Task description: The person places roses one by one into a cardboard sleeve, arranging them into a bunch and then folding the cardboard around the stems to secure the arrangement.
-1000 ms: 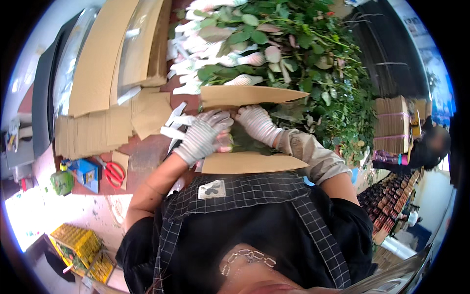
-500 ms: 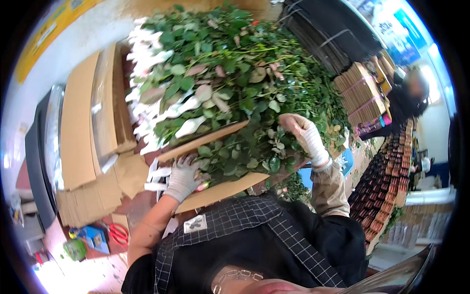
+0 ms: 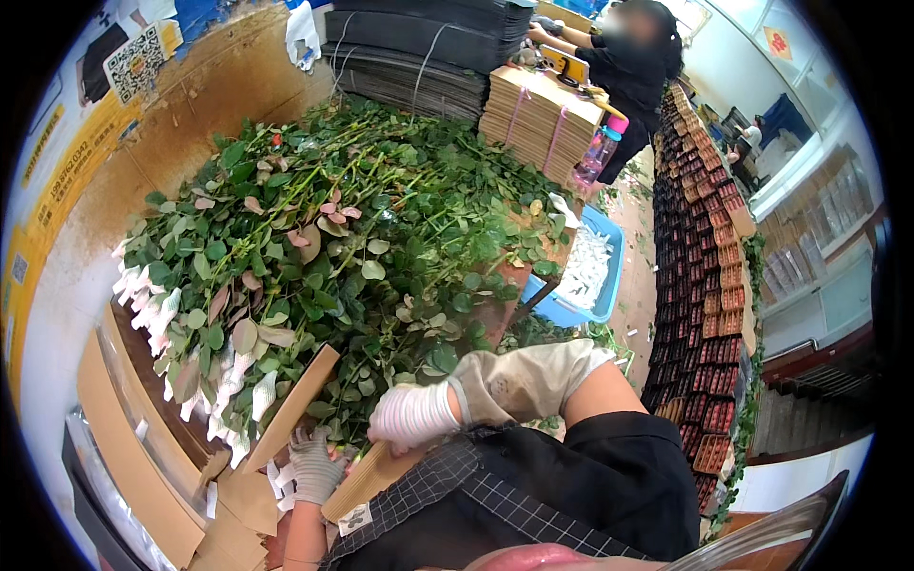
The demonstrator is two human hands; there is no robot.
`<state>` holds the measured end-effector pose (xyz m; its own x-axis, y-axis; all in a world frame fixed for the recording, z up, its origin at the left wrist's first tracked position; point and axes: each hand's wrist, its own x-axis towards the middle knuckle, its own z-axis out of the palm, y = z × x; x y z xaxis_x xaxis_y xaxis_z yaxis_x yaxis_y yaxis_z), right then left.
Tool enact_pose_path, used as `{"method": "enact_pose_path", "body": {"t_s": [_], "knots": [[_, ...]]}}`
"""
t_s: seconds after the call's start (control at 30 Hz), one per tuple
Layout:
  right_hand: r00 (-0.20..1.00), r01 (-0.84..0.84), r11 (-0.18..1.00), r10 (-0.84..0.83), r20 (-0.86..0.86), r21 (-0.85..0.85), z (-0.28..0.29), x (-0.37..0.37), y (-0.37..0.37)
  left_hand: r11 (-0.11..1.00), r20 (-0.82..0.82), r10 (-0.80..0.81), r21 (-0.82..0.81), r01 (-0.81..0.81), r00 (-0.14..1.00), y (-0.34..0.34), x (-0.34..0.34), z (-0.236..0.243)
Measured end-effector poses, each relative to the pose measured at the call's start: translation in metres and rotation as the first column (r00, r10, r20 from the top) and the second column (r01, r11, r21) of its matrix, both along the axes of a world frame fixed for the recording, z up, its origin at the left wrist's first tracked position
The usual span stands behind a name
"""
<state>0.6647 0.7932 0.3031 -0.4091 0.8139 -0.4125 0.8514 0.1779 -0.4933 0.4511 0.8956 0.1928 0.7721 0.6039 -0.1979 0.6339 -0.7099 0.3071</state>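
Note:
My left hand (image 3: 316, 468), in a grey-white knit glove, lies low at the left with its fingers spread at the end of a cardboard-sided bundle. Pinkish rose buds (image 3: 350, 455) show just beside it. My right hand (image 3: 411, 419), in a striped white glove under a beige sleeve, is closed over the near cardboard flap (image 3: 367, 483), close to my apron; its fingertips are partly hidden. A second upright cardboard strip (image 3: 293, 404) stands on the far side of my left hand. Leafy rose stems (image 3: 371, 366) lie between the two boards.
A large heap of rose stems (image 3: 324, 219) covers the table, with white-netted heads (image 3: 233, 376) at the left. Behind are a black stack (image 3: 419, 57) and tied cardboard (image 3: 533, 119). At the right stand a blue tub (image 3: 609, 271), rows of packed flowers (image 3: 695, 285) and a co-worker (image 3: 628, 67).
My right hand has come down from over the stems to the near cardboard flap. My left hand stays by the rose buds. The view has swung toward the right.

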Motion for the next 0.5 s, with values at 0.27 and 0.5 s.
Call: {"method": "enact_pose_path", "body": {"t_s": [0.27,0.5], "knots": [[0.989,0.028,0.953,-0.071,0.132,0.300,-0.011,-0.021,-0.010,0.996,0.001,0.033,-0.082,-0.032,0.999,0.003,-0.002,0.000],[0.961,-0.034,0.977,-0.027,0.276,0.212,0.003,-0.025,-0.010,0.998,-0.040,-0.055,0.036,0.056,0.998,0.003,0.006,0.008]]}}
